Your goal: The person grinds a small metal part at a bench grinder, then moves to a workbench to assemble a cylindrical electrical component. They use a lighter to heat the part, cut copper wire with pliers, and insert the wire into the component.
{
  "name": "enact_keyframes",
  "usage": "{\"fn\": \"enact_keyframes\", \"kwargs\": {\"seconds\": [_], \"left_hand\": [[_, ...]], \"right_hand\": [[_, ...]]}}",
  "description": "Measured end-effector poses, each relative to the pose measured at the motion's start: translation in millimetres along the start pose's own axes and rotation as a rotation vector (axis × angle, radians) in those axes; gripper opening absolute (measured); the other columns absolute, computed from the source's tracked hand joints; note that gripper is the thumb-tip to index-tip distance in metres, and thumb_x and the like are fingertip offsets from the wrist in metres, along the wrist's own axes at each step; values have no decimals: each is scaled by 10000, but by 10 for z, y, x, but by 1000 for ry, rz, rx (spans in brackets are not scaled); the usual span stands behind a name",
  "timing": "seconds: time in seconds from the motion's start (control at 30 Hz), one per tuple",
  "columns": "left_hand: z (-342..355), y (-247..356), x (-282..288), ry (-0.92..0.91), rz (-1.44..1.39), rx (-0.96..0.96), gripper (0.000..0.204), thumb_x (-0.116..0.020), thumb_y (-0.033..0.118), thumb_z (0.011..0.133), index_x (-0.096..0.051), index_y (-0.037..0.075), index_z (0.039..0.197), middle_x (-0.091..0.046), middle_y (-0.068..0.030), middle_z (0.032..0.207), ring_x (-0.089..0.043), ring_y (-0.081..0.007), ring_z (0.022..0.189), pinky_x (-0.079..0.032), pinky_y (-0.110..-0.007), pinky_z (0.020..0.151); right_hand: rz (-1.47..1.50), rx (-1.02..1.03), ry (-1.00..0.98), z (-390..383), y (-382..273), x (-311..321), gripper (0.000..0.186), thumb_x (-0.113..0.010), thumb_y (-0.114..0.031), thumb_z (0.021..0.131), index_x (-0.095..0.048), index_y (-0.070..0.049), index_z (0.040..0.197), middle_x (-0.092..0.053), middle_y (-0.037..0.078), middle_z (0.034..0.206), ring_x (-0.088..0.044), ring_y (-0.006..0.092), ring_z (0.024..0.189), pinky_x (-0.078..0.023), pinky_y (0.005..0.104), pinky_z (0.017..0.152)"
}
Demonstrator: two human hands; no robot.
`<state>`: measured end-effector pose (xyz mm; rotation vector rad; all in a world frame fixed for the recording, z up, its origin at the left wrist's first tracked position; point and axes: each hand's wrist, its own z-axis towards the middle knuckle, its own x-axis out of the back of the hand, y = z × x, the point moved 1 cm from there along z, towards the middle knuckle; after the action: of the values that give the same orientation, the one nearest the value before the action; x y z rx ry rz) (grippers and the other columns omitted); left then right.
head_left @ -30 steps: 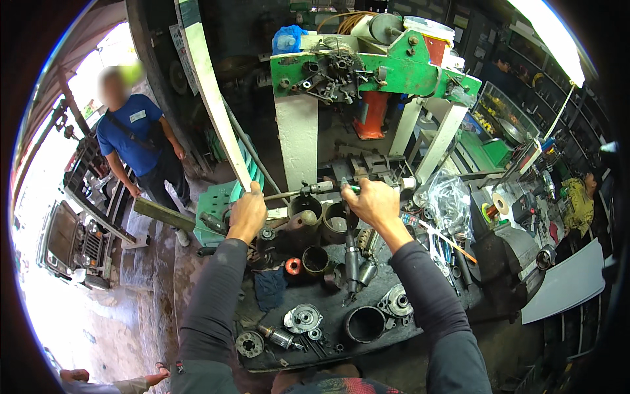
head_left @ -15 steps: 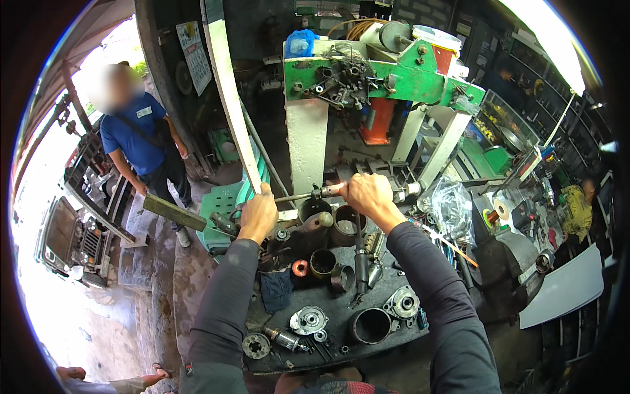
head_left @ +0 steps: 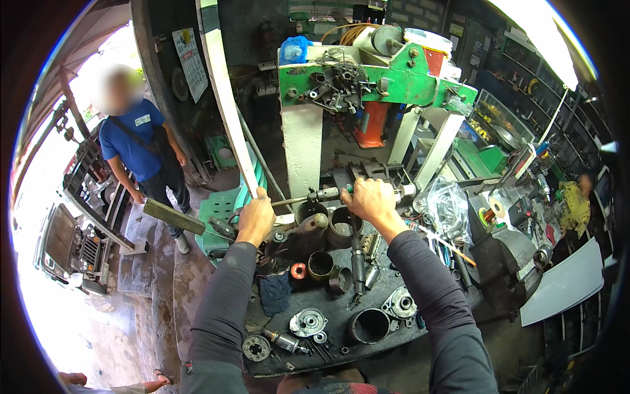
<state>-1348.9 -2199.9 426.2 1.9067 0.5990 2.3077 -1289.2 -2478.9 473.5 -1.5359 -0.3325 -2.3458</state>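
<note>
Metal bar [head_left: 293,201], left fingers [head_left: 264,209] and right fingers [head_left: 358,196] curled round it, printed calendar [head_left: 190,64], white label [head_left: 142,120] on blue shirt [head_left: 119,143]

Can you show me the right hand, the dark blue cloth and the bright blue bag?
Right hand [head_left: 373,202]: head view, back of the hand.
Dark blue cloth [head_left: 274,294]: head view, its crumpled middle.
Bright blue bag [head_left: 295,50]: head view, its front side.

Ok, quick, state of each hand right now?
Left hand: closed, apparently holding the thin rod.
Right hand: closed; exactly what it grips can't be told.
</note>
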Motion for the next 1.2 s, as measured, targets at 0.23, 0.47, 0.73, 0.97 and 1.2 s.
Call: {"fn": "enact_keyframes", "kwargs": {"seconds": [0.23, 0.47, 0.73, 0.97, 1.2], "left_hand": [[8, -11, -29, -8, -12, 9, 251, -465, 175, 1044, -423, -39, 1169, -705, -349, 916, -697, -527, 933, -532, -609, 830], [8, -4, -26, 4, 8, 2, 245, -476, 168, 1038, -418, -38, 1158, -700, -355, 907, -696, -529, 925, -533, -613, 821], [11, -30, -43, 18, -3, -26, 253, -469, 181, 1034, -426, -38, 1154, -703, -353, 897, -699, -529, 913, -541, -608, 818], [35, -73, -69, -3, -12, -13, 267, -461, 186, 1043, -412, -41, 1175, -702, -348, 880, -700, -526, 901, -536, -613, 803], [67, -106, -99, 5, 14, -24, 320, -476, 225, 1056, -443, -52, 1213, -706, -344, 905, -697, -524, 921, -542, -598, 824]], "right_hand": [[-22, -4, 37, -2, -12, -77, 512, -671, -516, 897, -771, -34, 755, -744, 195, 767, -746, 342, 796, -597, 431, 707], [-23, 42, 16, 82, -51, -138, 456, -661, -459, 878, -776, -39, 740, -741, 177, 732, -752, 337, 717, -601, 431, 655], [9, 19, -6, 25, -140, -3, 465, -595, -443, 931, -768, -62, 729, -729, 178, 712, -744, 344, 669, -593, 450, 635], [270, -138, 12, -1350, 110, 835, 492, -645, -478, 952, -629, -7, 813, -688, 241, 723, -693, 431, 698, -530, 532, 639], [278, -329, -356, -2273, 628, -87, 270, -662, -264, 914, -611, -9, 986, -698, 245, 954, -681, 450, 931, -522, 564, 799]]}}
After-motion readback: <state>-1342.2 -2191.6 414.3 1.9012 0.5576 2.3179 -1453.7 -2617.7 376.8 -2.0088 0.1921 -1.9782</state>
